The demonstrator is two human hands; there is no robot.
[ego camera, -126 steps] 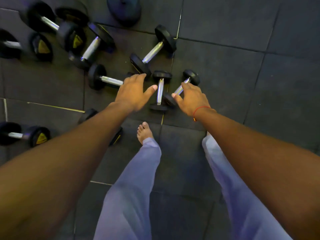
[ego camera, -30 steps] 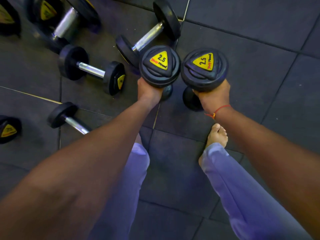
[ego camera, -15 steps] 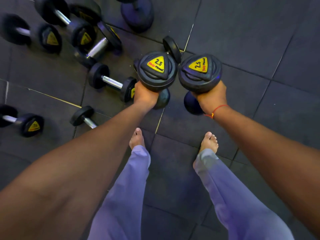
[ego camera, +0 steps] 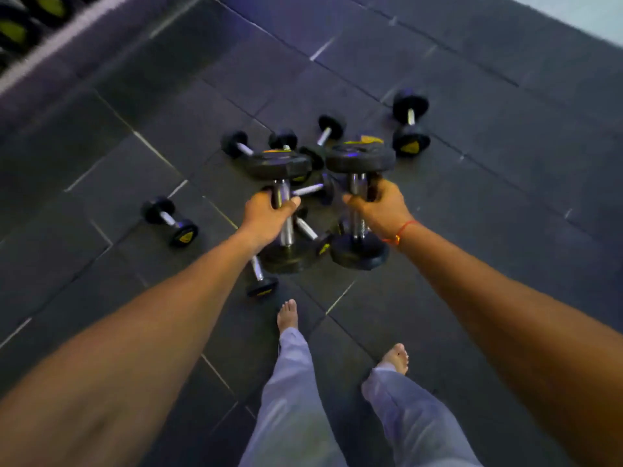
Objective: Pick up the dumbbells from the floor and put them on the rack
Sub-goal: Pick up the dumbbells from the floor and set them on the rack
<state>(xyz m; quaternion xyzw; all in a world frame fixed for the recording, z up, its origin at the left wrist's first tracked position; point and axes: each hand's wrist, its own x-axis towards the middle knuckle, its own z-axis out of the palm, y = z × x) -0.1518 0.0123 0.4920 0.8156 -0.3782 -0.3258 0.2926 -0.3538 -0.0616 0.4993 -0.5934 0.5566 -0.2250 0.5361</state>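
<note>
My left hand (ego camera: 266, 215) grips the chrome handle of a small black dumbbell (ego camera: 279, 165), held upright in the air in front of me. My right hand (ego camera: 379, 205), with a red thread on the wrist, grips a second small dumbbell (ego camera: 360, 159) the same way, beside the first. Both carry yellow labels on their top ends. Several more dumbbells lie on the dark floor beneath and beyond them, such as one at the left (ego camera: 169, 220) and one at the far right (ego camera: 410, 122). The rack (ego camera: 20, 28) shows blurred in the top left corner.
Dark rubber floor tiles (ego camera: 505, 163) spread all around. My bare feet (ego camera: 287, 315) and light trouser legs (ego camera: 296, 399) are at the bottom centre. A dumbbell (ego camera: 261, 281) lies just ahead of my left foot. A pale wall edge (ego camera: 590, 15) is at the top right.
I have straightened up and the view has swung; both dumbbells are lifted higher off the floor and the floor pile looks farther away. The rack has come into view at the top left.
</note>
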